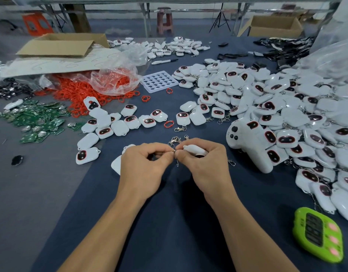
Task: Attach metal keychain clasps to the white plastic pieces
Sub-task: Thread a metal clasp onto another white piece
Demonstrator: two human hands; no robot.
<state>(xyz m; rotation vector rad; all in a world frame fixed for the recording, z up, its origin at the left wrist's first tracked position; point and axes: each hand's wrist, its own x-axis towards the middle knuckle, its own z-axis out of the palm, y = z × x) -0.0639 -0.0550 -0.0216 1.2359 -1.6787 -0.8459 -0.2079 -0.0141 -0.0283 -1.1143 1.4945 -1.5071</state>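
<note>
Roughly midway: large pile (287,99) at right already carries clasps; cluster (114,122) left-centre looks bare. Right hand (204,165) curls round white piece (194,150), left hand (147,163) pinches clasp ring (174,152) against its corner, over table (169,213); loose clasps (175,141) just beyond.

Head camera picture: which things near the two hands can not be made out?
1. Small metal keychain clasp, head view: fingers of the left hand and right hand pinch it and cover its ring; joined or not, cannot tell.
2. White plastic piece held in the right hand, head view: the hand hides most of it.
3. Green plastic device, head view: display blurred, unreadable.
</note>
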